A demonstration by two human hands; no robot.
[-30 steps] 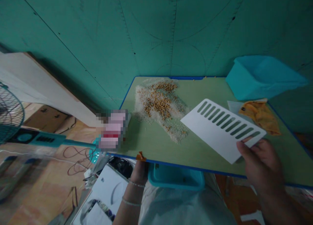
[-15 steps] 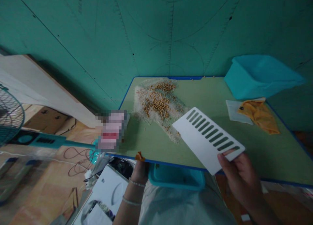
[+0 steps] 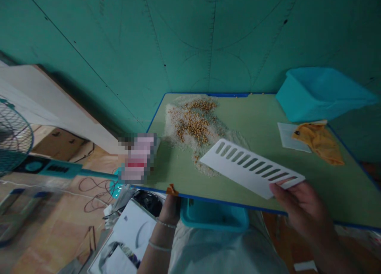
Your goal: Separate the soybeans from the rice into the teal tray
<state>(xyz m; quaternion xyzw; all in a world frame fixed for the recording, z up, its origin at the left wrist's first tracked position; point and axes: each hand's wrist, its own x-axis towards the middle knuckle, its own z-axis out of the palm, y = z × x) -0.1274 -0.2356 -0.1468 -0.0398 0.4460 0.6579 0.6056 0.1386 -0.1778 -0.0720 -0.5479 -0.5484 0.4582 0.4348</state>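
Observation:
My right hand pinches the near corner of a white slotted card, thumb on top. The card lies low over the green table, and its far end touches the edge of a pile of white grains mixed with yellow beans. My left hand is under the table's front edge, closed on the rim of a teal bin held below the edge; its fingers are mostly hidden. An orange scrap sits on the edge above that hand.
A teal tub stands at the table's back right, with an orange wrapper on white paper beside it. A blurred pink object sits at the left edge. A fan and cables are on the floor to the left.
My right hand has carried the card left and lowered it flatter, so its far end now reaches the grain pile. The left hand and bin have stayed put.

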